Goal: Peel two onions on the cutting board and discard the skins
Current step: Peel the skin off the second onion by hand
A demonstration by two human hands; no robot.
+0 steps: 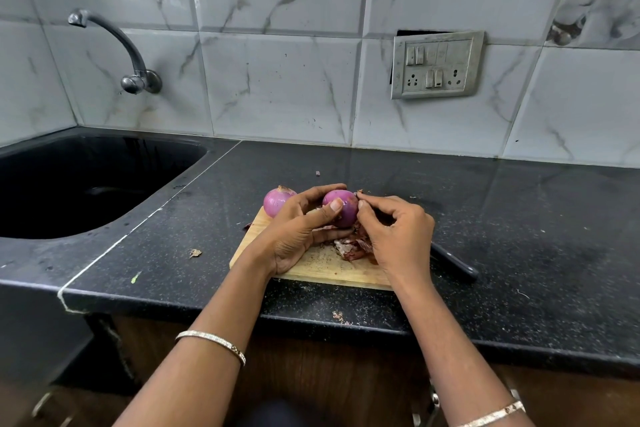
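**Two hands on one onion**

Two bare arms reach in from the bottom, each with a thin bangle. The left bangle shows fully, but the right bangle is cut off by the bottom edge.

The hands and skins cover much of the cutting board. A dark knife lies on the table at the board's right side. Only its handle end shows; the rest is behind the right hand.

The left hand is curled round the onion, thumb on the front, holding it up over the board. The right hand has bent fingers, and its tips pinch at the onion's top right end. It is too small to tell if they hold a bit of skin.

The second onion sits at the board's far left corner, partly behind the left fingers. A pile of skins lies on the board under the hands.
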